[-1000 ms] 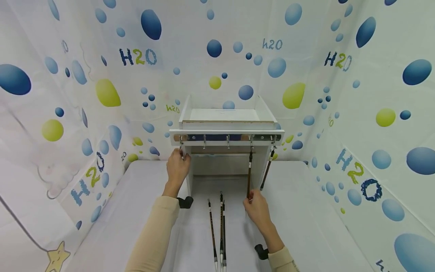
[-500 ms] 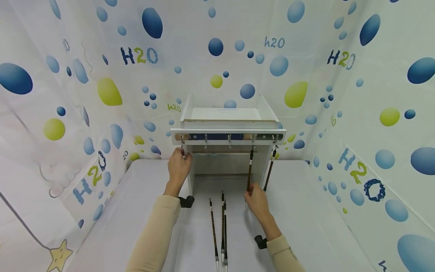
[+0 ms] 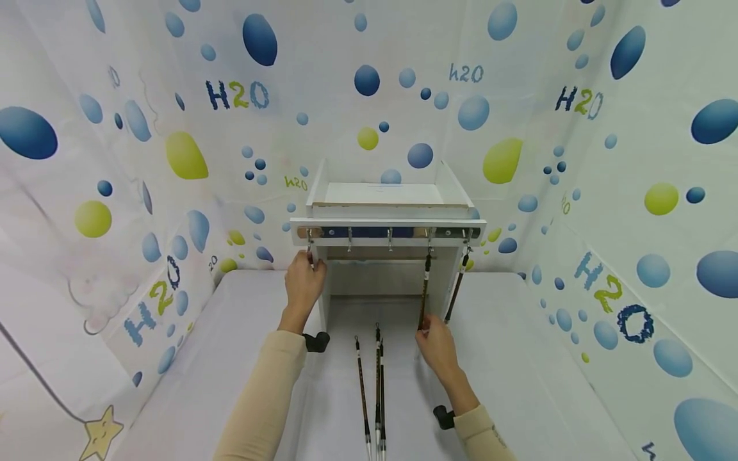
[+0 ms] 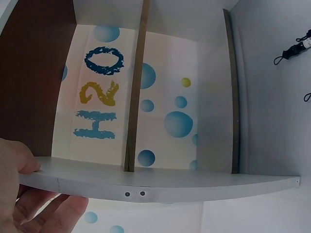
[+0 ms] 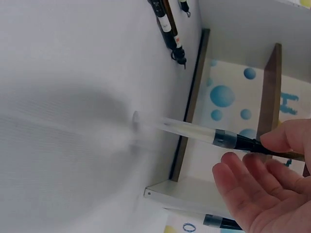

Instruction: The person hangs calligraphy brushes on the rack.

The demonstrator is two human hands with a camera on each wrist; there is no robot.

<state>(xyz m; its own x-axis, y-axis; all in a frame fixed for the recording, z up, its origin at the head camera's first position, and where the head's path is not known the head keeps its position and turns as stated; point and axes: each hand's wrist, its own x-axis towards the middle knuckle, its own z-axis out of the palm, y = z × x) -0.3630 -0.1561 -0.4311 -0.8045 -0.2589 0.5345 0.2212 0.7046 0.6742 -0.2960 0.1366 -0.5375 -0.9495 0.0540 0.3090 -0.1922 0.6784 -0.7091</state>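
My left hand grips the front edge of the white side panel below the leftmost hook, thumb on one face and fingers on the other. A dark-handled brush hangs by its loop from the fourth hook. Near its lower end my right hand holds it between thumb and fingers. In the right wrist view, pale bristles under a clear cap point away from that hand. A second brush hangs on the rightmost hook, just beside the held one.
Three more brushes lie on the white table between my forearms, loops toward the shelf. The white shelf unit has an open tray top and a hook rail across its front. Patterned curtains surround the table.
My right hand rises slightly, then dips a little, still on the hanging brush. The left hand keeps its hold on the panel; the whole view shifts a little.
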